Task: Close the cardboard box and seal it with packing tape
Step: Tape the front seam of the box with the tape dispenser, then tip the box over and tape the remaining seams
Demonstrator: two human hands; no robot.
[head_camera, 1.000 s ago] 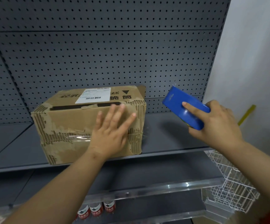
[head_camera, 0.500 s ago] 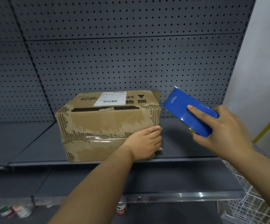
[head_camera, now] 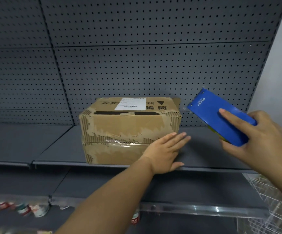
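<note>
A worn cardboard box [head_camera: 120,132] with a white shipping label on top sits on the grey shelf [head_camera: 204,154]. Clear tape runs along its front seam and its flaps lie flat. My left hand [head_camera: 165,152] lies flat with straight fingers against the box's lower right front corner. To the right of the box, my right hand [head_camera: 255,137] grips a blue tape dispenser [head_camera: 221,119] in the air, tilted up to the left, index finger stretched along its top. The tape roll itself is mostly hidden.
A grey pegboard wall [head_camera: 136,56] backs the shelf. A lower shelf with a clear plastic front rail [head_camera: 196,208] holds small cans [head_camera: 135,218] and blurred packets at the left. A white wire basket [head_camera: 275,200] hangs at lower right beside a pale wall.
My left hand slid from the middle of the box front to its lower right corner and now lies flat again. The view shifted left, so the box sits further right. The dispenser stayed raised.
</note>
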